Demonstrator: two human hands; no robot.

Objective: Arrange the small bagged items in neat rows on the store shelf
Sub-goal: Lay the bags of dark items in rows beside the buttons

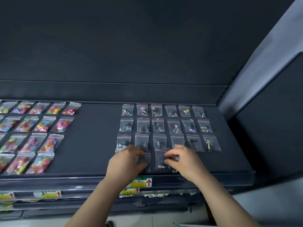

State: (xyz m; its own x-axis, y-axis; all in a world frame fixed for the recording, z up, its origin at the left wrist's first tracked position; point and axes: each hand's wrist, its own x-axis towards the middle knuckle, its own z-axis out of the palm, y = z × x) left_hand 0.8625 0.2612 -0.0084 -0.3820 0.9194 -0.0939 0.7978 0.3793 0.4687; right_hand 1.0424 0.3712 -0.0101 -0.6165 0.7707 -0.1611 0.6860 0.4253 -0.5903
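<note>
Left hand (pixel 127 161): fingers curled onto a dark bag (pixel 147 158); it seems to pinch the bag, though blur hides the detail.
Right hand (pixel 185 161): thumb and forefinger pinch the near edge of the middle bag (pixel 160 158), which lies between the hands.
Shelf (pixel 98 145): three tidy rows of bags (pixel 174 126) lie just beyond the fingertips.
Handling: probably featherlight, slick, floppy film over hard little lumps, so it would skid easily.
Hold: judged best at the flat red-striped top seal or a side edge.
</note>
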